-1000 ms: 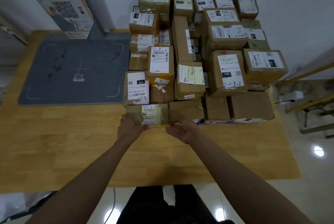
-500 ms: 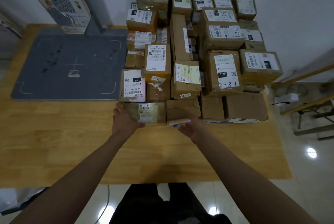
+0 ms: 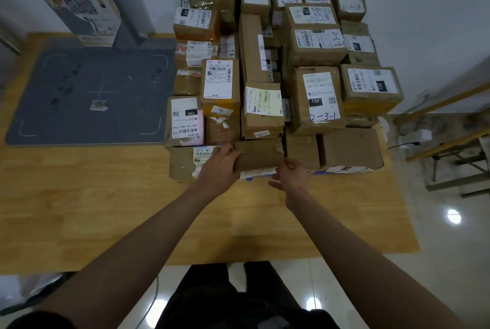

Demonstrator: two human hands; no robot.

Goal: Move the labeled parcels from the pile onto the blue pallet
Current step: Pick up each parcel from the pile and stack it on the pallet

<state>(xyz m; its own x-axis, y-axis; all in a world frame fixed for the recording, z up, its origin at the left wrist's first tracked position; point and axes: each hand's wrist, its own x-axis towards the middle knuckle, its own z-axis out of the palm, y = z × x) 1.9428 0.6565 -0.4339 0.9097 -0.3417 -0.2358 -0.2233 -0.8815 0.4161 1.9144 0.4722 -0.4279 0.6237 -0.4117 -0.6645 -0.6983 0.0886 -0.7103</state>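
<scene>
Fingers of my left hand (image 3: 217,169) curl over the left end of a plain brown cardboard parcel (image 3: 258,154) at the pile's near edge; my right hand (image 3: 291,178) pinches its right corner. Far left lies the flat blue-grey pallet (image 3: 79,116).

The pile of parcels (image 3: 278,71) sits right of the mat (image 3: 92,95) (both on the table (image 3: 106,209)).
</scene>
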